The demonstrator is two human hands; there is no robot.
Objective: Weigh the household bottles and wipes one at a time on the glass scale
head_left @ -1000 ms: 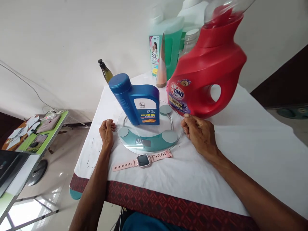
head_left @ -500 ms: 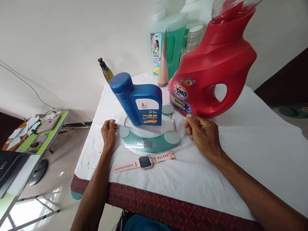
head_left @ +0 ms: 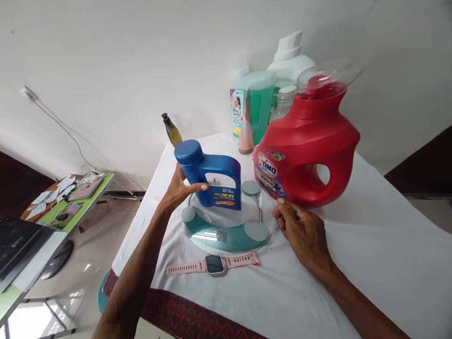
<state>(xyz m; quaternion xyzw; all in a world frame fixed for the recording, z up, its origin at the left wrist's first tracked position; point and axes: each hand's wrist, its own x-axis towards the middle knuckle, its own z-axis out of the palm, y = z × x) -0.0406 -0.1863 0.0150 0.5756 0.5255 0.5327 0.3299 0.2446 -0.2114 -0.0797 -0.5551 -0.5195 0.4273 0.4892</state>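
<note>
My left hand is closed around the left side of a blue motor oil bottle, thumb across its front and the other fingers hidden behind it. The bottle stands upright at the round glass scale; I cannot tell whether its base touches the glass. No number is readable on the scale's display. My right hand rests on the cloth at the scale's right rim, fingers curled and thumb pressed on them; what they hold, if anything, is hidden. In front of the scale lies a pink smartwatch.
Close behind my right hand stands a big red detergent jug with a clear plastic piece on top. A green liquid jug, a tube, a white bottle and a dark slim bottle are along the wall.
My left hand has left the scale's left rim and taken hold of the blue bottle. My right hand has stayed by the right rim. The view has tilted up.
</note>
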